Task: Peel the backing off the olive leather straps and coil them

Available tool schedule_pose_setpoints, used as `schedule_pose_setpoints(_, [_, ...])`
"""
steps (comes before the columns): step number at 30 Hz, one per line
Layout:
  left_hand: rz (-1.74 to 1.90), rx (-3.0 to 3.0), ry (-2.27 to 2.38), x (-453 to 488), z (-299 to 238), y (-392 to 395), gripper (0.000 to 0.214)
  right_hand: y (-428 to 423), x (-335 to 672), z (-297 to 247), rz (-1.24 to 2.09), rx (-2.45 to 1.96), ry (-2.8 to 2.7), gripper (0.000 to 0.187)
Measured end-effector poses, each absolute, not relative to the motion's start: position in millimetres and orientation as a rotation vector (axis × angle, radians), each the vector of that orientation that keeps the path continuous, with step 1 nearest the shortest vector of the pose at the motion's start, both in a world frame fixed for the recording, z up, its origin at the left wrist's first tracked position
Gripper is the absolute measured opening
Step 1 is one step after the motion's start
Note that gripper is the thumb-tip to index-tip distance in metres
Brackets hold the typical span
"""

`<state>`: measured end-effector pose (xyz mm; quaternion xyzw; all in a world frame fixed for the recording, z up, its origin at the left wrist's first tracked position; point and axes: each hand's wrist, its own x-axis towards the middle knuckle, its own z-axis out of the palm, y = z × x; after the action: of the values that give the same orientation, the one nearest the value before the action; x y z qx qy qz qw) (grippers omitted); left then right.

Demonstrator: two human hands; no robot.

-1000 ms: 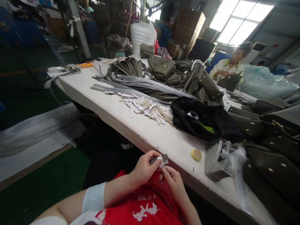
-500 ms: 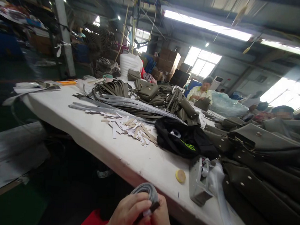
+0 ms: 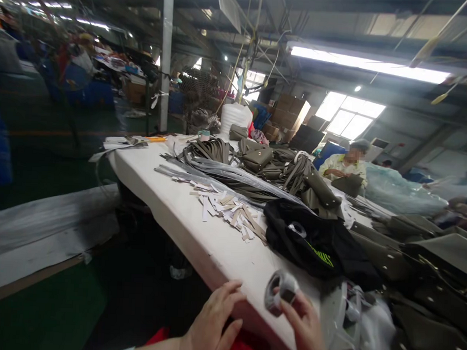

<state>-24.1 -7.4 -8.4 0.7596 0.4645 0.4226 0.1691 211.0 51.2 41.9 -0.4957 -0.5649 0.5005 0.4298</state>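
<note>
My right hand point(image 3: 306, 330) pinches a small grey strap piece curled into a loop point(image 3: 279, 291), held up just above the near edge of the white table point(image 3: 170, 203). My left hand point(image 3: 211, 329) is beside it, fingers spread and holding nothing, a little apart from the loop. Both hands are low in the head view, over a red garment point(image 3: 245, 348) on my lap.
On the table lie a heap of cut paper strips point(image 3: 228, 211), long grey straps point(image 3: 226, 174), olive bags point(image 3: 257, 158), a black cloth point(image 3: 315, 245) and a grey tool point(image 3: 343, 314). A seated person point(image 3: 344, 167) works at the far side. A pillar point(image 3: 166, 58) stands behind.
The camera has tilted up and turned. My left hand let go of the strap and opened; my right hand now holds the curled loop alone, further right.
</note>
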Motion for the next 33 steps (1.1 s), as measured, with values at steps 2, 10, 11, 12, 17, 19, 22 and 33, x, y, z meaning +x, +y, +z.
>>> schedule_pose_setpoints(2, [1.119,2.133,1.426,-28,-14,0,0.037,85,245,70,0.907,-1.391,-1.477,0.05])
schedule_pose_setpoints(10, [0.833,2.084,1.766,-57,-21,88,0.03,135,249,110,-0.382,-1.433,-2.04,0.044])
schedule_pose_setpoints(11, [0.761,2.096,1.772,-61,-21,104,0.027,135,235,107,-0.336,-1.386,-2.151,0.04])
schedule_pose_setpoints(12, [0.698,2.106,1.771,-64,-22,119,0.024,136,222,104,-0.298,-1.356,-2.241,0.038])
schedule_pose_setpoints(17, [0.624,2.048,1.92,-67,-31,166,0.032,184,171,87,-0.167,-1.334,-2.508,0.041])
schedule_pose_setpoints(19, [0.63,1.994,2.014,-65,-38,170,0.033,220,156,76,-0.115,-1.384,-2.594,0.041])
schedule_pose_setpoints(22, [0.644,1.974,2.063,-62,-48,171,0.028,281,133,53,-0.074,-1.524,-2.694,0.042])
schedule_pose_setpoints(33, [0.817,1.951,2.119,-62,-69,172,0.02,410,85,-10,-0.098,-1.718,-2.702,0.03])
